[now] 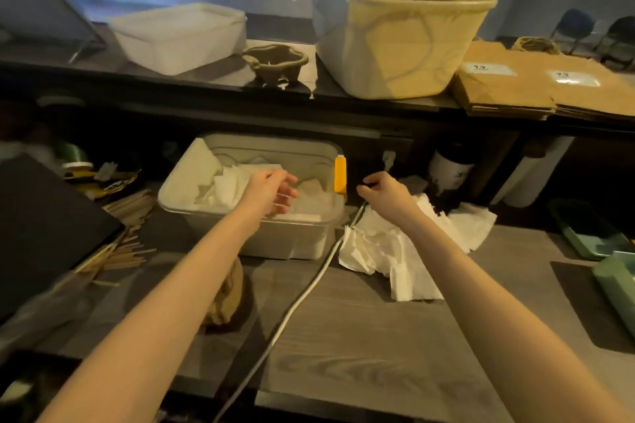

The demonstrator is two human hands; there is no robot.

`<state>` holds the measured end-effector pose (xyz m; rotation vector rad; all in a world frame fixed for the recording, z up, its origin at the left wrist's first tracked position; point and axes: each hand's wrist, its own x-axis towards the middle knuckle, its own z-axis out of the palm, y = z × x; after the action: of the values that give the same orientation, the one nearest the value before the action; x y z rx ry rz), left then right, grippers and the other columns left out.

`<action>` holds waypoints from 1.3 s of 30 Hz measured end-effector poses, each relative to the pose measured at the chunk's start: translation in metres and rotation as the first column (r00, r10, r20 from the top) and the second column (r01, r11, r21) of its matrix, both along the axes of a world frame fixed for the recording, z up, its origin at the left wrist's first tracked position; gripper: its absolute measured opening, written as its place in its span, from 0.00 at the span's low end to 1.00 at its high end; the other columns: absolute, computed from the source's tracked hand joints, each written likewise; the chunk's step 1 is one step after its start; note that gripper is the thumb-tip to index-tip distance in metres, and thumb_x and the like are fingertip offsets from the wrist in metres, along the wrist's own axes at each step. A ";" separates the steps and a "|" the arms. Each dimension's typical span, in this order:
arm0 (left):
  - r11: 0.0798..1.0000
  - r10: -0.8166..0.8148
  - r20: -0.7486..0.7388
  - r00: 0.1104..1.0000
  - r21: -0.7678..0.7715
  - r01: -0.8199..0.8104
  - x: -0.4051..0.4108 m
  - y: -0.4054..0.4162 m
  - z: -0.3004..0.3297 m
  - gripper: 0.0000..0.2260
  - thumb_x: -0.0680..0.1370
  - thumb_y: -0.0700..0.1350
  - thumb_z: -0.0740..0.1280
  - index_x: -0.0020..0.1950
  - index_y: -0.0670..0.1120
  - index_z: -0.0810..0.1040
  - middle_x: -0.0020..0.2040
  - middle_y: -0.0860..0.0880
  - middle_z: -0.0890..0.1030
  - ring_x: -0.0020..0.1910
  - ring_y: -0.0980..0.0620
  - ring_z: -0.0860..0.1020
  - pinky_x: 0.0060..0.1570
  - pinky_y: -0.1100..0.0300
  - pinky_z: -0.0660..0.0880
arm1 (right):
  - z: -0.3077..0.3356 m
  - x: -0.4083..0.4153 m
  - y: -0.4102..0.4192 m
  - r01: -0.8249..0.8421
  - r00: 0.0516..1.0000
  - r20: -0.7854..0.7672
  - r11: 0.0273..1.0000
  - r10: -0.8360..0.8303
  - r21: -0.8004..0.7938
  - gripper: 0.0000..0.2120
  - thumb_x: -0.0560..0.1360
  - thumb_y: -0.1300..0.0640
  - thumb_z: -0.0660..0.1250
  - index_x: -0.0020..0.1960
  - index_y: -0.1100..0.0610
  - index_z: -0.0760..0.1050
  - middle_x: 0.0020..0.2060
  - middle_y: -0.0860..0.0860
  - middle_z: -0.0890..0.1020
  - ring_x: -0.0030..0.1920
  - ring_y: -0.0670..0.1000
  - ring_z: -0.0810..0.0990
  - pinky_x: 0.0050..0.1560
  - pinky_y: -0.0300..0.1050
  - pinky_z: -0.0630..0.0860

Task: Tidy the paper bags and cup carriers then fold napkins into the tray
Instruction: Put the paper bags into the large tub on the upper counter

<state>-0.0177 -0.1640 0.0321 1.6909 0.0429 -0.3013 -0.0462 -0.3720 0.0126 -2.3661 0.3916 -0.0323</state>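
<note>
We see the tray (247, 216), a pale tub with a yellow clip, holding white napkins (220, 187). More crumpled napkins (385, 251) lie heaped just right of it. On the shelf above, flat brown paper bags (536, 86) are stacked beside a pulp cup carrier (275, 62).

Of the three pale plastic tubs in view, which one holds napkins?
The lidless tub with the yellow clip on the lower counter, under the left hand. The shelf's shallow white tub shows no contents; the big cream tub holds brown paper.
</note>
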 end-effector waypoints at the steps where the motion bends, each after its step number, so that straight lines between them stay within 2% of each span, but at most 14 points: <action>1: 1.000 0.001 -0.067 0.998 0.003 -0.001 -0.002 0.008 0.001 0.11 0.81 0.43 0.57 0.44 0.42 0.76 0.32 0.46 0.76 0.29 0.52 0.74 0.25 0.65 0.72 | -0.002 0.002 0.008 0.013 1.000 -0.004 0.999 -0.013 0.049 0.21 0.78 0.48 0.62 0.67 0.56 0.67 0.54 0.54 0.79 0.48 0.51 0.77 0.47 0.45 0.75; 4: 0.997 0.070 -0.157 0.985 0.044 -0.064 -0.007 0.034 0.003 0.15 0.81 0.46 0.57 0.38 0.42 0.74 0.26 0.48 0.75 0.24 0.52 0.76 0.27 0.62 0.75 | -0.011 0.011 0.031 0.102 0.995 -0.026 0.980 -0.099 0.168 0.22 0.77 0.48 0.61 0.67 0.58 0.65 0.55 0.55 0.77 0.50 0.54 0.77 0.52 0.52 0.78; 6: 0.991 0.113 -0.215 0.970 0.088 -0.096 -0.012 0.053 0.000 0.16 0.81 0.47 0.57 0.38 0.42 0.74 0.28 0.47 0.76 0.30 0.50 0.77 0.34 0.58 0.76 | -0.018 0.015 0.044 0.160 0.987 -0.034 0.959 -0.157 0.233 0.24 0.76 0.49 0.62 0.68 0.59 0.63 0.58 0.57 0.74 0.53 0.57 0.76 0.55 0.56 0.77; 8: 0.985 0.127 -0.272 0.954 0.145 -0.090 -0.015 0.068 -0.004 0.15 0.81 0.48 0.57 0.40 0.42 0.75 0.34 0.46 0.78 0.35 0.49 0.77 0.39 0.56 0.75 | -0.024 0.017 0.050 0.224 0.974 -0.058 0.914 -0.218 0.338 0.27 0.76 0.49 0.63 0.69 0.61 0.60 0.60 0.58 0.72 0.56 0.60 0.75 0.54 0.58 0.77; 10: 0.979 0.155 -0.276 0.948 0.169 -0.111 -0.017 0.076 -0.009 0.13 0.81 0.47 0.58 0.42 0.43 0.75 0.39 0.46 0.80 0.38 0.49 0.78 0.41 0.56 0.76 | -0.031 0.018 0.055 0.283 0.959 -0.128 0.835 -0.253 0.472 0.24 0.77 0.51 0.61 0.67 0.62 0.60 0.55 0.58 0.72 0.53 0.58 0.75 0.42 0.51 0.78; 13: 0.977 0.203 -0.239 0.950 0.117 -0.180 -0.015 0.079 -0.016 0.10 0.80 0.45 0.60 0.43 0.42 0.76 0.40 0.45 0.80 0.39 0.49 0.78 0.40 0.57 0.76 | -0.042 0.020 0.056 0.282 0.959 -0.162 0.750 -0.231 0.598 0.19 0.77 0.57 0.59 0.65 0.64 0.66 0.50 0.57 0.74 0.45 0.55 0.76 0.25 0.39 0.72; 15: 0.975 0.223 -0.215 0.951 0.071 -0.213 -0.010 0.078 -0.020 0.09 0.80 0.44 0.61 0.45 0.41 0.76 0.41 0.45 0.79 0.39 0.50 0.78 0.39 0.58 0.77 | -0.043 0.023 0.058 0.278 0.958 -0.148 0.683 -0.244 0.675 0.16 0.77 0.60 0.59 0.64 0.64 0.70 0.49 0.58 0.75 0.41 0.53 0.76 0.21 0.36 0.72; 17: 0.973 0.231 -0.202 0.952 0.051 -0.225 -0.004 0.077 -0.021 0.08 0.80 0.44 0.61 0.44 0.42 0.76 0.41 0.45 0.79 0.38 0.51 0.78 0.38 0.59 0.77 | -0.042 0.026 0.058 0.274 0.955 -0.131 0.622 -0.266 0.734 0.15 0.78 0.62 0.59 0.64 0.64 0.71 0.52 0.59 0.77 0.43 0.53 0.78 0.22 0.36 0.74; 19: 0.974 0.226 -0.205 0.952 0.042 -0.222 0.004 0.076 -0.020 0.07 0.80 0.43 0.61 0.46 0.42 0.76 0.41 0.45 0.78 0.37 0.51 0.78 0.37 0.60 0.76 | -0.043 0.030 0.058 0.268 0.952 -0.114 0.590 -0.284 0.762 0.16 0.78 0.62 0.60 0.65 0.63 0.71 0.55 0.60 0.78 0.46 0.54 0.79 0.24 0.36 0.75; 23: 0.975 0.219 -0.204 0.954 0.019 -0.220 0.026 0.073 -0.019 0.06 0.80 0.42 0.61 0.52 0.40 0.75 0.40 0.45 0.77 0.37 0.51 0.77 0.38 0.60 0.76 | -0.040 0.045 0.057 0.270 0.947 -0.115 0.550 -0.300 0.790 0.15 0.78 0.62 0.62 0.64 0.63 0.72 0.51 0.58 0.79 0.42 0.51 0.79 0.27 0.38 0.78; 27: 0.974 0.226 -0.193 0.955 0.029 -0.225 0.048 0.071 -0.020 0.07 0.79 0.42 0.62 0.54 0.41 0.75 0.41 0.46 0.78 0.36 0.52 0.77 0.37 0.61 0.75 | -0.036 0.065 0.058 0.304 0.934 -0.136 0.535 -0.329 0.788 0.13 0.78 0.62 0.63 0.62 0.63 0.73 0.51 0.58 0.79 0.51 0.57 0.80 0.46 0.48 0.80; 31: 0.976 0.216 -0.195 0.957 0.017 -0.217 0.065 0.069 -0.020 0.06 0.80 0.43 0.61 0.52 0.43 0.75 0.40 0.48 0.78 0.35 0.53 0.76 0.37 0.61 0.73 | -0.033 0.083 0.059 0.325 0.924 -0.126 0.568 -0.361 0.756 0.14 0.78 0.60 0.64 0.63 0.61 0.73 0.50 0.58 0.79 0.48 0.55 0.80 0.38 0.42 0.79; 34: 0.978 0.205 -0.190 0.960 0.010 -0.207 0.073 0.068 -0.021 0.05 0.80 0.43 0.62 0.51 0.43 0.76 0.41 0.48 0.78 0.36 0.53 0.76 0.38 0.61 0.74 | -0.032 0.092 0.058 0.349 0.909 -0.119 0.576 -0.399 0.739 0.15 0.79 0.58 0.63 0.64 0.61 0.72 0.51 0.57 0.79 0.49 0.54 0.79 0.44 0.45 0.78; 39: 0.988 0.150 -0.222 0.964 0.062 -0.140 0.079 0.070 -0.016 0.07 0.80 0.43 0.62 0.53 0.43 0.76 0.40 0.48 0.79 0.34 0.51 0.76 0.37 0.59 0.74 | -0.034 0.095 0.060 0.359 0.903 -0.103 0.604 -0.417 0.711 0.17 0.78 0.57 0.64 0.66 0.60 0.71 0.56 0.58 0.79 0.50 0.53 0.79 0.38 0.40 0.76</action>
<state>0.0611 -0.0940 0.0160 1.6824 0.3436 -0.3834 0.0492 -0.3122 -0.0211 -1.4522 0.7326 -0.1448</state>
